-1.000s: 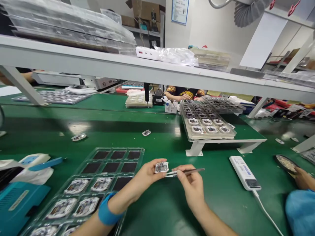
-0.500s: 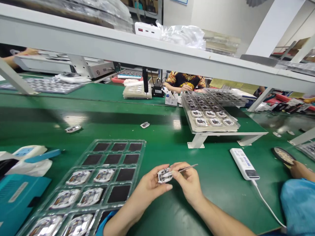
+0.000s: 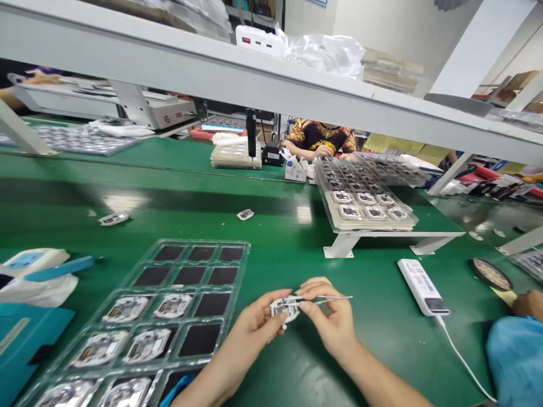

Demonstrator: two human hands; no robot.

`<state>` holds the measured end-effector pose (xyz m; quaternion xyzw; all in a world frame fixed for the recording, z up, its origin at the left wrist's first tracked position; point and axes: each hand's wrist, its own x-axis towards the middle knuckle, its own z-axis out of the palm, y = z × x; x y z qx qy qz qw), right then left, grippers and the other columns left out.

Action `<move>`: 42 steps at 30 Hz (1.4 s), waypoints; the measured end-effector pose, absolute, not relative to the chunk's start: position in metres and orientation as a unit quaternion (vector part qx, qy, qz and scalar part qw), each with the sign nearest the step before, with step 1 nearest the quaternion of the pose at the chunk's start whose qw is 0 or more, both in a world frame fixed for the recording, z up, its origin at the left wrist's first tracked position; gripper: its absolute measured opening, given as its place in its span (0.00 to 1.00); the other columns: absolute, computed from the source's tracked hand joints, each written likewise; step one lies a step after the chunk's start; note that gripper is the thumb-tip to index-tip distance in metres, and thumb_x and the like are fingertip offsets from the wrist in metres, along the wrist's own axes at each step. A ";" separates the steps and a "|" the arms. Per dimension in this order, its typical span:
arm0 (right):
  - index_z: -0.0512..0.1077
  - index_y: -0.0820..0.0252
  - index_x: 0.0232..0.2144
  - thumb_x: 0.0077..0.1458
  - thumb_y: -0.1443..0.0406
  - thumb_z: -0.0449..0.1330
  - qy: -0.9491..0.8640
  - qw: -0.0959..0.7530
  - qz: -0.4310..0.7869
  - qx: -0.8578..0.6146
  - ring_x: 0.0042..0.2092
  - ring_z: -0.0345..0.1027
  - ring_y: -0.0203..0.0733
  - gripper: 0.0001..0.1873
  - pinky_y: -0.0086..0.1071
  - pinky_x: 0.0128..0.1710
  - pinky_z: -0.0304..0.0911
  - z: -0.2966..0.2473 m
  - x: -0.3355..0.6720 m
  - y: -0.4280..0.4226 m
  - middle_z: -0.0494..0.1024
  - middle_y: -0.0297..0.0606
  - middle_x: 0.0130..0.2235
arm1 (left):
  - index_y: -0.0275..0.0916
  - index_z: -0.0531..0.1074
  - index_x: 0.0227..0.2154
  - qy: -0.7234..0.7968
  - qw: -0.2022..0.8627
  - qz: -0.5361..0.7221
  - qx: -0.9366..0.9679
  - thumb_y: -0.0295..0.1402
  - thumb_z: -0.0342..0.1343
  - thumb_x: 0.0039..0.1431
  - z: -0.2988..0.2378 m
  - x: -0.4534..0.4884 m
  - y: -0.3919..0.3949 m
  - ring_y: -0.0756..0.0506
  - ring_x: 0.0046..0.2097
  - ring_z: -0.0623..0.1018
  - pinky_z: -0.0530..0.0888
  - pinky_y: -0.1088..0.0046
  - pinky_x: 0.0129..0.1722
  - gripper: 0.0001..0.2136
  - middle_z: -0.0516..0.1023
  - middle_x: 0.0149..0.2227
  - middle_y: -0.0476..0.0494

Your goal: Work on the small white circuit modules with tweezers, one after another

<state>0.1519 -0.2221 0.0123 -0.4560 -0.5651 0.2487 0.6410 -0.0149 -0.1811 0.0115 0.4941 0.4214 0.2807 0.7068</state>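
My left hand (image 3: 254,325) pinches a small white circuit module (image 3: 285,307) just above the green table (image 3: 169,209). My right hand (image 3: 328,319) is closed on thin metal tweezers (image 3: 335,298), whose tips meet the module's right side. To the left lies a clear plastic tray (image 3: 186,282); its near pockets hold several of the same modules, while its far pockets show dark and bare.
A raised stand (image 3: 382,234) bears a stack of filled trays (image 3: 360,203). A white power bank (image 3: 422,285) with a cable lies to the right. Two loose modules (image 3: 245,214) lie farther out. A blue device (image 3: 25,333) sits at left. Another person's sleeve (image 3: 515,356) shows at right.
My hands have drawn closer to me and lower, with the tweezer tips now at the module. The view has tilted down slightly.
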 end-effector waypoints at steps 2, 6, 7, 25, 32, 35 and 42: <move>0.78 0.53 0.31 0.56 0.63 0.66 -0.575 0.635 0.242 -0.455 0.41 0.75 0.48 0.02 0.44 0.44 0.71 0.012 0.151 -0.222 0.84 0.39 0.32 | 0.42 0.77 0.47 0.415 0.707 0.279 0.500 0.44 0.67 0.46 0.010 -0.015 -0.181 0.46 0.30 0.72 0.67 0.71 0.29 0.24 0.79 0.31 0.46; 0.78 0.52 0.30 0.57 0.60 0.65 -0.585 0.634 0.228 -0.452 0.39 0.75 0.47 0.05 0.44 0.43 0.70 0.013 0.149 -0.223 0.84 0.38 0.31 | 0.41 0.78 0.46 0.407 0.712 0.282 0.498 0.46 0.68 0.45 0.006 -0.015 -0.181 0.45 0.30 0.74 0.68 0.72 0.28 0.25 0.80 0.31 0.46; 0.78 0.52 0.30 0.57 0.60 0.65 -0.590 0.633 0.223 -0.449 0.38 0.75 0.47 0.05 0.44 0.42 0.70 0.013 0.148 -0.224 0.84 0.37 0.31 | 0.41 0.78 0.46 0.407 0.714 0.283 0.495 0.46 0.68 0.44 0.005 -0.015 -0.181 0.45 0.30 0.74 0.68 0.72 0.28 0.25 0.80 0.31 0.45; 0.75 0.58 0.30 0.56 0.60 0.64 -0.473 0.622 0.370 -0.502 0.35 0.74 0.41 0.07 0.33 0.37 0.68 0.013 0.153 -0.224 0.80 0.36 0.31 | 0.41 0.79 0.40 0.452 0.686 0.297 0.486 0.48 0.62 0.49 0.011 -0.014 -0.183 0.47 0.29 0.69 0.65 0.73 0.28 0.20 0.76 0.29 0.48; 0.73 0.58 0.27 0.53 0.57 0.66 -0.423 0.604 0.448 -0.506 0.32 0.71 0.39 0.12 0.32 0.35 0.64 0.014 0.154 -0.219 0.78 0.34 0.28 | 0.39 0.78 0.41 0.450 0.698 0.298 0.471 0.47 0.61 0.52 0.016 -0.014 -0.186 0.48 0.29 0.68 0.64 0.74 0.29 0.19 0.76 0.30 0.48; 0.72 0.58 0.27 0.52 0.56 0.67 -0.400 0.610 0.461 -0.505 0.31 0.70 0.39 0.13 0.32 0.35 0.64 0.014 0.153 -0.218 0.78 0.34 0.28 | 0.40 0.78 0.40 0.445 0.702 0.297 0.471 0.48 0.62 0.52 0.017 -0.013 -0.186 0.49 0.30 0.68 0.63 0.75 0.28 0.19 0.76 0.30 0.49; 0.74 0.59 0.27 0.50 0.59 0.67 -0.396 0.632 0.427 -0.511 0.32 0.69 0.38 0.10 0.31 0.35 0.63 0.012 0.152 -0.217 0.76 0.33 0.28 | 0.40 0.77 0.42 0.434 0.680 0.306 0.506 0.42 0.64 0.52 0.021 -0.012 -0.186 0.49 0.28 0.68 0.64 0.75 0.28 0.16 0.77 0.30 0.49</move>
